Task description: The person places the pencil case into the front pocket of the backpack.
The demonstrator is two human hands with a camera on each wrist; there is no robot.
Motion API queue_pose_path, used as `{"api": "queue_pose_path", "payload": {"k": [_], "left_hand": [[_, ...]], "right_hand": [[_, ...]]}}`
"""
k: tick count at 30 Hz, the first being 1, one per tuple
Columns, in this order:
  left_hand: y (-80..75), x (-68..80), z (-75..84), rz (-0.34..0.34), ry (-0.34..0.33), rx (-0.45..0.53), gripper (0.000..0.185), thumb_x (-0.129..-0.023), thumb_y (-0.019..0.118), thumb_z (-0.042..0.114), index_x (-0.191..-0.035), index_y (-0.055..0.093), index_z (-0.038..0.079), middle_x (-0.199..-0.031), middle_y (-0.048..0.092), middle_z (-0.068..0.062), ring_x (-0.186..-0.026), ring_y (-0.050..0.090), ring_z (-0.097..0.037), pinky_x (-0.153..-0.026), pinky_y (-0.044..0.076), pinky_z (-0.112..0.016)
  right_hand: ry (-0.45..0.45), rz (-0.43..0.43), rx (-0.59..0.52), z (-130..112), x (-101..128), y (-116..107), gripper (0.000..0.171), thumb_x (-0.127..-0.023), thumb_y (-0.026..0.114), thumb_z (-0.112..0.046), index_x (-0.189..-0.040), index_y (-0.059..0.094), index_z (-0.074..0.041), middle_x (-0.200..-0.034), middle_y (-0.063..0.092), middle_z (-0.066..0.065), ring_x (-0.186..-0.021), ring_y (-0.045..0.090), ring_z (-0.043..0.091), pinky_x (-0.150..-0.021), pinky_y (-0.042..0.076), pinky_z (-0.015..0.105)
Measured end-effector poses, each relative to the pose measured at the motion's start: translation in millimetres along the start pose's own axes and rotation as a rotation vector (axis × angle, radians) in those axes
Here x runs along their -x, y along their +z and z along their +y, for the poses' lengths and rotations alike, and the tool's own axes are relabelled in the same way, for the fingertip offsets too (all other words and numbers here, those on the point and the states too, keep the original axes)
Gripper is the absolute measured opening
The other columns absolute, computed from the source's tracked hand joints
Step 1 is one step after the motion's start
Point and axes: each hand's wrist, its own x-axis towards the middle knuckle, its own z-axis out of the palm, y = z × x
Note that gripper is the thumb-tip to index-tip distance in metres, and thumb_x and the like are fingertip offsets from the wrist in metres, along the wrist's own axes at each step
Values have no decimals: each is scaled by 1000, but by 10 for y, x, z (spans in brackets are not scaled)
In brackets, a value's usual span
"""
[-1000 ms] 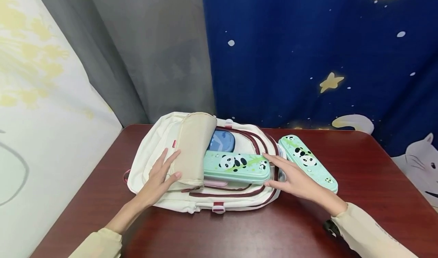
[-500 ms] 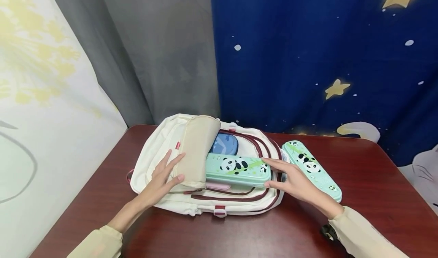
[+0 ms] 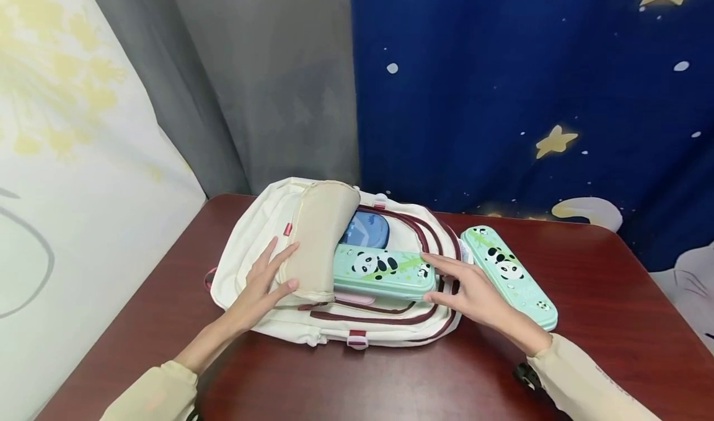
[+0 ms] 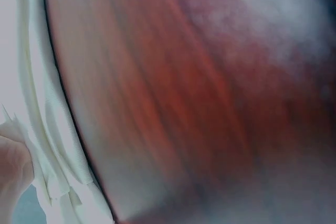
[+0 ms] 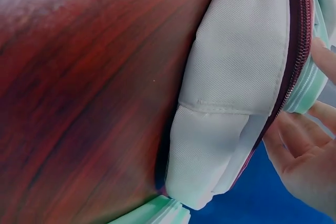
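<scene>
Altogether two panda cases (image 3: pixel 383 270) (image 3: pixel 509 274), one backpack (image 3: pixel 262 235)

Both forearms enter from the lower edge of the head view, each in a pale cream sleeve ending at the wrist. The left hand (image 3: pixel 262 284) lies palm down, fingers straight and slightly spread, pointing forward and to the right; the thumb lies out alongside the forefinger. No grip is formed. The right hand (image 3: pixel 471 291) reaches forward and to the left, palm down, wrist low, forefinger extended straight, thumb set apart below it and also straight. In the right wrist view the fingers (image 5: pixel 294 140) appear only gently bent. A dark strap shows under the right cuff. The left wrist view shows only a sliver of the hand, blurred.
</scene>
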Motion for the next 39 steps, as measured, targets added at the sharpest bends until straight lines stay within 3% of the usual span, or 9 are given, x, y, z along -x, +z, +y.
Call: {"api": "queue_pose_path", "payload": {"k": [8, 19, 26, 34, 39], "left_hand": [[-4, 11, 58, 45, 8, -18, 66, -89, 61, 30, -146, 29, 33, -154, 4, -13, -136, 8, -42, -94, 10, -70], [-139, 36, 83, 50, 2, -33, 66, -88, 61, 32, -146, 29, 35, -154, 4, -13, -136, 8, -42, -92, 13, -71], [-164, 57, 122, 34, 14, 11, 67, -87, 64, 28, -145, 31, 32, -154, 7, -12, -139, 6, -34, -94, 14, -69], [-42, -31, 157, 19, 29, -12, 67, -88, 62, 30, -146, 28, 34, -153, 9, -15, -139, 8, -35, -95, 16, -69], [-1, 16, 148, 9, 17, -11, 67, -88, 61, 28, -146, 28, 34, -153, 9, -16, -138, 10, -37, -95, 17, -68]], "right_hand": [[-92, -5, 47, -80, -152, -53, 68, -72, 79, -37, -130, 56, -9, -129, 55, 4, -103, 60, 14, -85, 47, 36], [-134, 7, 64, -206, -251, 37, 68, -75, 77, -35, -132, 53, -7, -130, 54, 11, -117, 52, 24, -91, 43, 44], [-118, -41, 63, -284, -240, 55, 69, -77, 75, -34, -133, 50, -4, -132, 52, 12, -121, 49, 25, -94, 41, 43], [-62, -129, 49, -214, -161, -121, 69, -82, 70, -38, -137, 45, -5, -136, 48, 9, -125, 43, 23, -98, 36, 43], [-14, -157, 35, -188, -54, -167, 72, -84, 67, -43, -140, 41, -6, -139, 45, 8, -127, 41, 24, -99, 35, 45]]}}
